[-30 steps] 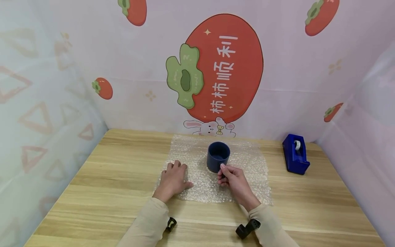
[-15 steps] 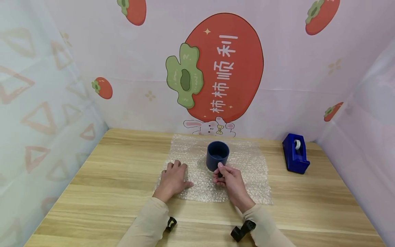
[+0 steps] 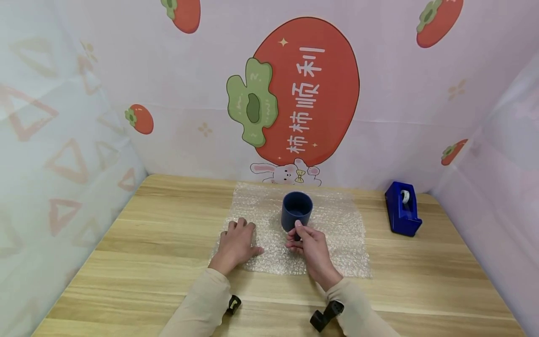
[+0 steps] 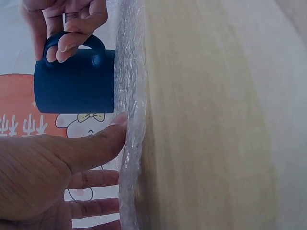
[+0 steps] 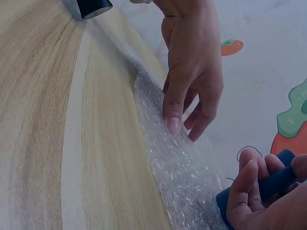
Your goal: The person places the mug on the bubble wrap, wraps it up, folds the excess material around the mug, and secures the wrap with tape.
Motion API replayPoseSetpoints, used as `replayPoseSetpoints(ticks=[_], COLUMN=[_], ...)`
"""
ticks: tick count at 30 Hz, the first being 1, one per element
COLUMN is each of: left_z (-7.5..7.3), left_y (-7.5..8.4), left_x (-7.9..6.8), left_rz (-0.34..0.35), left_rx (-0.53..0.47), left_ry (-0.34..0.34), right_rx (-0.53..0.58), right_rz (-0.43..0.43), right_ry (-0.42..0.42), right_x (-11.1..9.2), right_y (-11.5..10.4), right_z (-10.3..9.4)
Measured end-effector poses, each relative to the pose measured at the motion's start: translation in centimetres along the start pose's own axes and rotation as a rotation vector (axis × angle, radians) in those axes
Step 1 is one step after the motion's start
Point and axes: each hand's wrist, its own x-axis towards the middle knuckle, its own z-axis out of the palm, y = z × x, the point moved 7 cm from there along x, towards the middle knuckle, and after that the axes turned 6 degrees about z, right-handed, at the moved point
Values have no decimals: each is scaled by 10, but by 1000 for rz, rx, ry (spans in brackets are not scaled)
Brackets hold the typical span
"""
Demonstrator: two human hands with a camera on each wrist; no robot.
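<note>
A dark blue mug point(image 3: 290, 219) stands upright on a sheet of clear bubble wrap point(image 3: 273, 264) in the head view. My right hand point(image 3: 315, 250) pinches the mug's handle, which points toward me; the left wrist view shows the fingers hooked through the handle point(image 4: 99, 48). To the left of the mug, my left hand point(image 3: 236, 243) rests on the bubble wrap with its fingers spread and slightly bent. In the left wrist view, that hand's fingertips and thumb point(image 4: 108, 139) touch the wrap's surface.
A blue tape dispenser point(image 3: 400, 217) with a roll of tape stands at the right of the wooden table point(image 3: 160, 224). Printed cloth walls point(image 3: 185, 140) enclose the table at the back and both sides.
My right hand has moved a little to the left, swinging the mug's handle with it, so the mug has turned slightly nearly in place. The left hand has stayed still.
</note>
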Motion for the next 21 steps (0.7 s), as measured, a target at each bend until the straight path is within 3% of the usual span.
replayPoseSetpoints(ticks=[14, 21], left_z=[-1, 0], left_y=[0, 0], left_x=[0, 0], left_rz=[4, -1], left_rx=[-2, 0], left_ry=[5, 4], right_rx=[-58, -153], right_rz=[-19, -35], right_ry=[-10, -1], right_x=[-1, -3], right_y=[-2, -5], right_z=[4, -1])
